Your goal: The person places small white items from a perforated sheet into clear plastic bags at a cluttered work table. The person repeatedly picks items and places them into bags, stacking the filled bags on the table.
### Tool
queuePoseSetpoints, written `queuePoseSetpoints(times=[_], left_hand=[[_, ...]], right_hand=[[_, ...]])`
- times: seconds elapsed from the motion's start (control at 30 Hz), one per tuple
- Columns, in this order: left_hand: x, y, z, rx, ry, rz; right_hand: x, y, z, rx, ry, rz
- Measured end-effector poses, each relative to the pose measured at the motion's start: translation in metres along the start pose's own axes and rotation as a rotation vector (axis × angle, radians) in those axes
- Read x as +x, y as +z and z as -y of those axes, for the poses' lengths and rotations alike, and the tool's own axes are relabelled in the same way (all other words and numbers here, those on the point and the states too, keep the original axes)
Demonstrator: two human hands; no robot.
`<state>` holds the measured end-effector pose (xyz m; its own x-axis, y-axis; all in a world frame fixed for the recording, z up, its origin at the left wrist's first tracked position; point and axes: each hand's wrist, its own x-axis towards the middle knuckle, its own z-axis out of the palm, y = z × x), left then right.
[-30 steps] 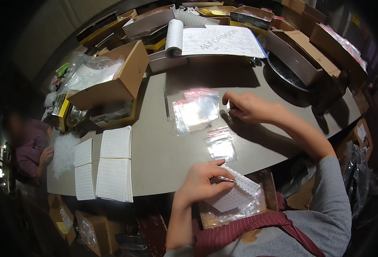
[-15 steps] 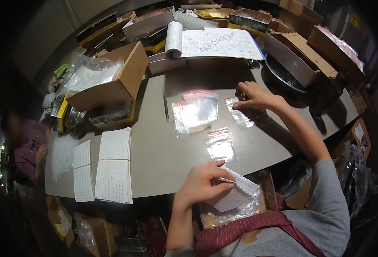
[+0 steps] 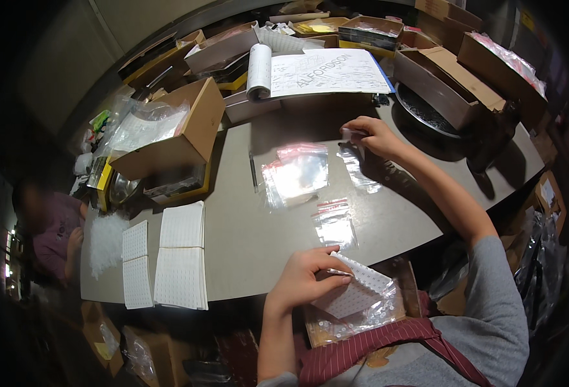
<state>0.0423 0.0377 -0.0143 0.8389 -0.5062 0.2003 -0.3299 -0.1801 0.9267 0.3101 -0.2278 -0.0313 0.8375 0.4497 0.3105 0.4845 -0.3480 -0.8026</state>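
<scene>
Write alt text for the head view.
A person's left hand holds a patterned white sheet while the right hand pinches clear plastic above a grey table. Clear bags and two banded paper stacks lie on it; cardboard boxes line the far side.

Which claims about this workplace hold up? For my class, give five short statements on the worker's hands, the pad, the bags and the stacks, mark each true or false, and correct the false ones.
1. The left hand holds a dotted sheet. True.
2. The pad lies farther off than both hands. True.
3. The right hand rests on the pad. False: it is by the bags, nearer than the pad.
4. A band crosses the larger stack. True.
5. The larger stack lies to the right of the bags. False: it lies to their left.
</scene>
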Motion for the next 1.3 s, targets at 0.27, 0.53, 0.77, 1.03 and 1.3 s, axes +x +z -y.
queuePoseSetpoints(times=[0.27, 0.53, 0.77, 1.03, 1.3], left_hand=[[-0.001, 0.001, -0.002, -0.001, -0.013, -0.036], [0.000, 0.001, -0.009, -0.035, -0.036, -0.026], [0.000, 0.003, -0.006, -0.037, -0.058, -0.036], [-0.015, 0.005, 0.010, 0.026, -0.042, -0.211], [-0.014, 0.017, 0.005, -0.052, -0.124, -0.446]], right_hand=[[0.002, -0.008, 0.015, 0.260, 0.202, 0.107], [0.009, -0.004, -0.006, 0.125, 0.047, -0.083], [0.006, 0.004, 0.002, 0.157, -0.234, -0.122], [-0.066, -0.002, 0.076, 0.513, 0.287, 0.298], [-0.130, 0.012, 0.117, -0.472, -0.391, -0.057]])
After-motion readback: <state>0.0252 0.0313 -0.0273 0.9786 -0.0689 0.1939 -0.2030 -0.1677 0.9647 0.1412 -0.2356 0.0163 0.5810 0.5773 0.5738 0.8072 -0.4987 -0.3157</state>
